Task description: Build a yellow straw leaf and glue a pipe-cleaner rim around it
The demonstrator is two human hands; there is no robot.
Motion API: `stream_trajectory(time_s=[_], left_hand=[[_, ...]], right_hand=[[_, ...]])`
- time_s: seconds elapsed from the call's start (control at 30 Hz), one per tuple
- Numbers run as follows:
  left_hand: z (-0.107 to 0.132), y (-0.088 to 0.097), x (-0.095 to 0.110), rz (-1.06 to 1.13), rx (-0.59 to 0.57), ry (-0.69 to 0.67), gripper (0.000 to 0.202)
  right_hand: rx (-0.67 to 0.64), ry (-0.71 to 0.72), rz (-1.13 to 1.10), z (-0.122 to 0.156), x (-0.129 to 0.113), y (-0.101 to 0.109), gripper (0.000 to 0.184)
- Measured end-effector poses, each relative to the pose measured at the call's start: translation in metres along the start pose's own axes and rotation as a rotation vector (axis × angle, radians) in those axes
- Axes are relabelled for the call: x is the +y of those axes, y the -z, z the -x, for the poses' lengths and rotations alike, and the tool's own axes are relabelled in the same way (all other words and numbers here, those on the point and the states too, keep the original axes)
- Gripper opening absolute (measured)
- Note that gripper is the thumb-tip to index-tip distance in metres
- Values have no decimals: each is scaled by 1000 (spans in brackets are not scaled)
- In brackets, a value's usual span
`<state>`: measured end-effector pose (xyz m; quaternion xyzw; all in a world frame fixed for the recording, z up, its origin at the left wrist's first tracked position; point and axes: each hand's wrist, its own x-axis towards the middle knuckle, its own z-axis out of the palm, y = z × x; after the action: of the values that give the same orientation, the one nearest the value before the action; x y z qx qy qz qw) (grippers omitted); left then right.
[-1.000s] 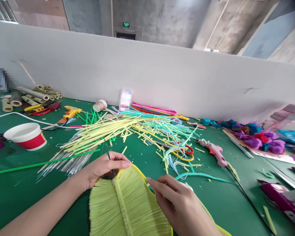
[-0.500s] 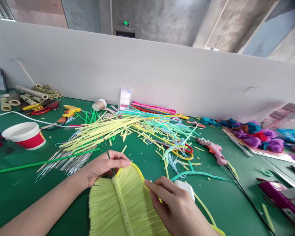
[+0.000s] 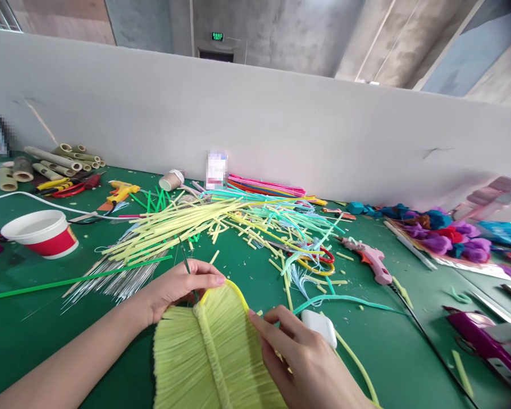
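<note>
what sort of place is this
Probably a craft workshop: pink and yellow glue guns lie on a green table, along with a heap of pale yellow strips and cut bamboo pieces.

Bare arms, human, one pair.
Left forearm: long, slim, bare throughout its visible length. Left hand: bare, narrow, fingers slender. Right hand: bare, back smooth, fingers slim, tapering toward the tips. Nail finish: too small to tell.
</note>
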<state>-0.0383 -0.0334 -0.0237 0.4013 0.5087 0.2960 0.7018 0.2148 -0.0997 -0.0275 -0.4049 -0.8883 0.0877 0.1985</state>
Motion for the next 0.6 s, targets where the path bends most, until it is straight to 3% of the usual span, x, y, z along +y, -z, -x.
stream_trajectory(time_s=[0.2,0.6], left_hand=[[2,-3,2,-7,11,-8,35],[1,-1,2,-14,2,-3,35]], right_hand=[[78,-1,39,8,-2,6,46],[168,-5,59,23,2,11,31]])
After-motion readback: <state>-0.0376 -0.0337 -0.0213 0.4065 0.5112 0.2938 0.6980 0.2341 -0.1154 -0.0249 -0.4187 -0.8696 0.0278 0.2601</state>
